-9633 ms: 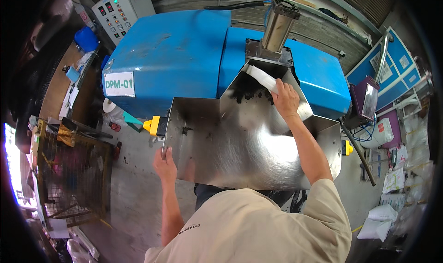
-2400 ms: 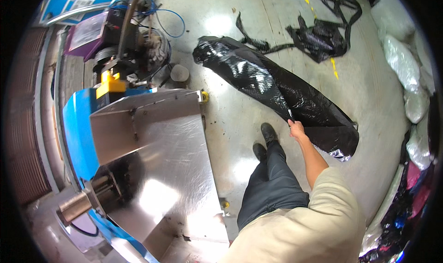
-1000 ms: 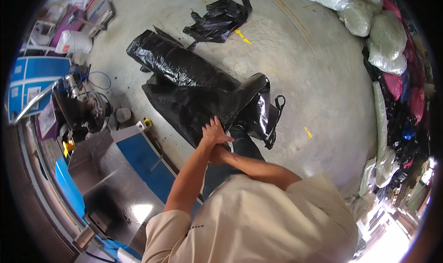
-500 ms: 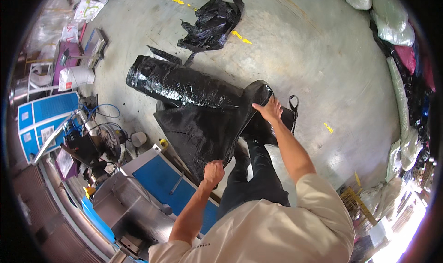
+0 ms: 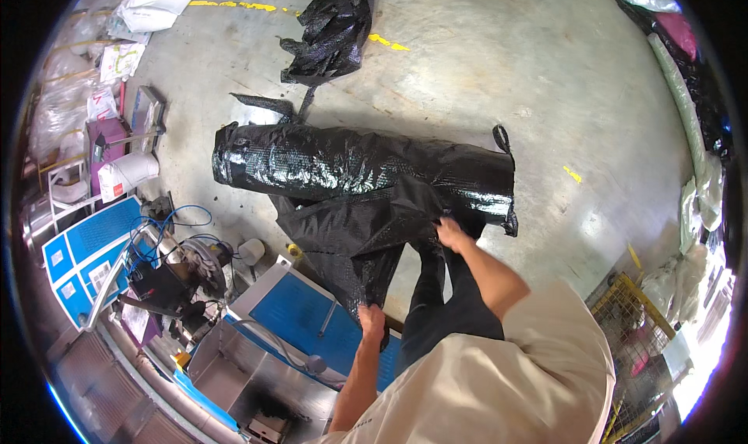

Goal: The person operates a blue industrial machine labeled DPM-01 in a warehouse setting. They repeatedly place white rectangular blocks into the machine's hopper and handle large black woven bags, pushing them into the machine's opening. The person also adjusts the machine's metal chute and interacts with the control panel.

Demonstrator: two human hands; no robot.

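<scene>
A long roll wrapped in shiny black woven plastic sheet (image 5: pixel 312 159) lies across the concrete floor in front of me. From its near side a loose flap of the sheet (image 5: pixel 343 222) is drawn toward my body. My left hand (image 5: pixel 372 319) is closed on the low end of this flap, close to the blue-and-white panel. Nearer the roll's right half, my right hand (image 5: pixel 450 233) grips another part of the flap's edge, its fingers partly hidden by the plastic. A small black loop (image 5: pixel 501 138) sticks up at the roll's right end.
Tangled black plastic strips (image 5: pixel 331 35) lie beyond the roll. To my left are a blue-and-white panel (image 5: pixel 288 307), a metal box (image 5: pixel 257 378) and machinery with blue cables (image 5: pixel 167 249). A yellow wire cage (image 5: pixel 635 319) stands at right, near wrapped bundles (image 5: pixel 682 93).
My right hand has moved down and toward me with the flap, uncovering the roll's right end. My left hand keeps its hold near the panel. The view has shifted slightly.
</scene>
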